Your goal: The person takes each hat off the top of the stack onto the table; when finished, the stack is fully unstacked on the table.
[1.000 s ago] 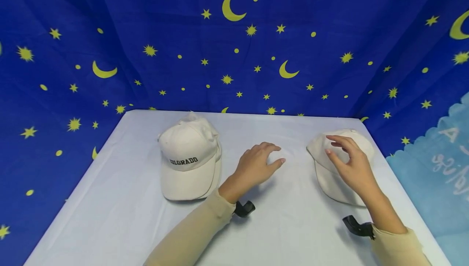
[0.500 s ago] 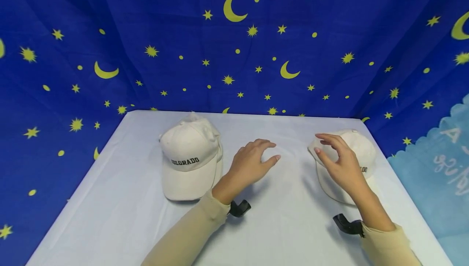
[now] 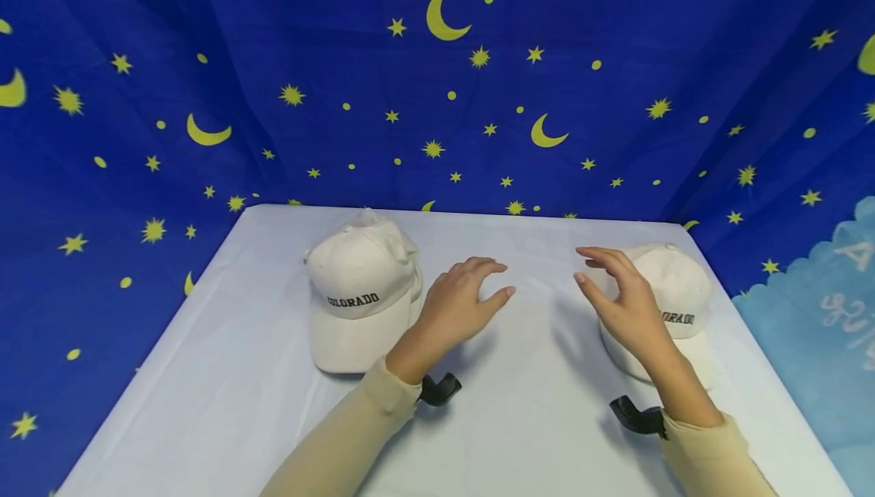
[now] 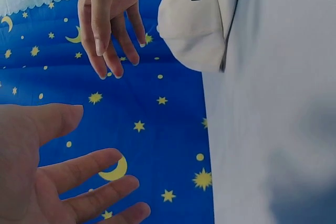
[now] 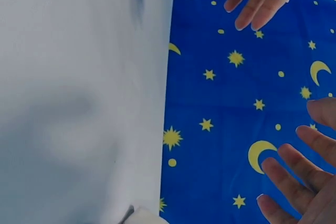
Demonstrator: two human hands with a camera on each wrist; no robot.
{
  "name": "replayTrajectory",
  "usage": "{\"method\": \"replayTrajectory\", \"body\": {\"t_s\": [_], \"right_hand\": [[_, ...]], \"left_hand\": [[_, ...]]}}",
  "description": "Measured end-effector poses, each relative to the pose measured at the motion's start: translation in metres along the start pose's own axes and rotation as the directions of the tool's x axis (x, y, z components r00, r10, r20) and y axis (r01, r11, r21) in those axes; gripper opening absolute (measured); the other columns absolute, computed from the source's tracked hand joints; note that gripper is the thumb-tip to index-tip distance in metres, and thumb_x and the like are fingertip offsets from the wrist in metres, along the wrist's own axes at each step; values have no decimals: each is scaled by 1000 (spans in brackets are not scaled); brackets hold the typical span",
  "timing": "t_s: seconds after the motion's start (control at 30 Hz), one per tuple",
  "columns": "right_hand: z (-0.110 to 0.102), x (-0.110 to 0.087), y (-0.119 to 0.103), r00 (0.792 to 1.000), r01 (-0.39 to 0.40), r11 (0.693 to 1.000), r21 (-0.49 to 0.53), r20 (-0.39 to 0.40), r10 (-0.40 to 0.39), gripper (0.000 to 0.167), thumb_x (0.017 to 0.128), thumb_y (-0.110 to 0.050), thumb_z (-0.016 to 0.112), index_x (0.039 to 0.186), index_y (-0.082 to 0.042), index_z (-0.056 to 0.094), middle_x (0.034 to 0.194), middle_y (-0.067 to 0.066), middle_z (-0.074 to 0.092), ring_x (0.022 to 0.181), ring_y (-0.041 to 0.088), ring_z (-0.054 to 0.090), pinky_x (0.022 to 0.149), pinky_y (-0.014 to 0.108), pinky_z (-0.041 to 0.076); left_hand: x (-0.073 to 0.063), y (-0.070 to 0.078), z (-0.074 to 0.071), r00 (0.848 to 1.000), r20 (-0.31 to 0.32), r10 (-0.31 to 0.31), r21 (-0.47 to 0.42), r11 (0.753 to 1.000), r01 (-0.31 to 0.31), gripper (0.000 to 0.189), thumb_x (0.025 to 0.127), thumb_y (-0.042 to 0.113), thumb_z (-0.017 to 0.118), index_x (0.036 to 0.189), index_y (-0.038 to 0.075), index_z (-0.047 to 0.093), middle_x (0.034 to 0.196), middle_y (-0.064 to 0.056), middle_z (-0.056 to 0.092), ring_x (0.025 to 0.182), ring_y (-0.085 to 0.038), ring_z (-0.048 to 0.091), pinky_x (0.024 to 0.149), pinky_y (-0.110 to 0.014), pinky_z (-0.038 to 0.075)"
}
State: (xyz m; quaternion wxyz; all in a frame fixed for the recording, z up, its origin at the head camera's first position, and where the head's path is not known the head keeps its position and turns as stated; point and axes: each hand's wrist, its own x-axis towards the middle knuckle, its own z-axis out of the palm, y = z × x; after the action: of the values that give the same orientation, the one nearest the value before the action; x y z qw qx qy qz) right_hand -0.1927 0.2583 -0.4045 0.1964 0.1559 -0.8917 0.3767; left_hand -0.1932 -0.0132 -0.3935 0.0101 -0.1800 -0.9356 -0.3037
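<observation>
A cream baseball cap (image 3: 358, 273) with COLORADO lettering sits on the table's left, brim toward the front; a second pale edge shows along its right side. Another cream cap (image 3: 677, 284) lies at the right, its lettering partly hidden. My left hand (image 3: 454, 303) hovers just right of the left cap, fingers loosely bent and holding nothing. In front of the right cap my right hand (image 3: 625, 307) is raised, covering part of it from the head view, fingers apart from the thumb. Both wrist views show the palms (image 4: 21, 182) facing each other with nothing between.
A white cloth covers the table (image 3: 526, 421). Behind it and at the left hangs a blue curtain (image 3: 355, 64) with yellow moons and stars. Light-blue fabric (image 3: 827, 330) with white writing hangs at the right. Black wrist mounts (image 3: 440, 389) stick out near both sleeves.
My right hand has shifted left, off the front of the right cap, and the cap's lettering has come into view. The left hand has drifted slightly left. Both caps stay in place.
</observation>
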Motion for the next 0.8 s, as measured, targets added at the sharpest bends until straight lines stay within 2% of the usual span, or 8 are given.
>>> {"method": "replayTrajectory", "body": {"t_s": [0.27,0.6,0.8], "right_hand": [[11,1,-5,1000,-5,1000,20,13,4,39,98,-16,70,136,-13,63,135,8,61,120,31,59,103,57,40],[24,3,-6,1000,15,999,38,22,-15,38,97,-14,71,135,-11,64,133,9,62,118,32,60,102,59,41],[32,4,-13,998,33,998,61,44,-36,38,98,-15,70,135,-11,63,133,8,62,120,32,59,104,61,41]], "left_hand": [[-4,-7,-8,1000,-13,-24,-9,1000,24,46,102,54,55,140,28,62,148,5,54,137,-21,50,107,-48,42],[-14,-14,-15,999,-23,-45,-45,998,44,47,102,53,56,139,26,62,149,2,54,138,-22,49,108,-49,42],[-20,-20,-28,995,-83,-52,-83,996,45,45,101,49,58,138,24,63,147,2,55,138,-23,50,109,-49,42]]}}
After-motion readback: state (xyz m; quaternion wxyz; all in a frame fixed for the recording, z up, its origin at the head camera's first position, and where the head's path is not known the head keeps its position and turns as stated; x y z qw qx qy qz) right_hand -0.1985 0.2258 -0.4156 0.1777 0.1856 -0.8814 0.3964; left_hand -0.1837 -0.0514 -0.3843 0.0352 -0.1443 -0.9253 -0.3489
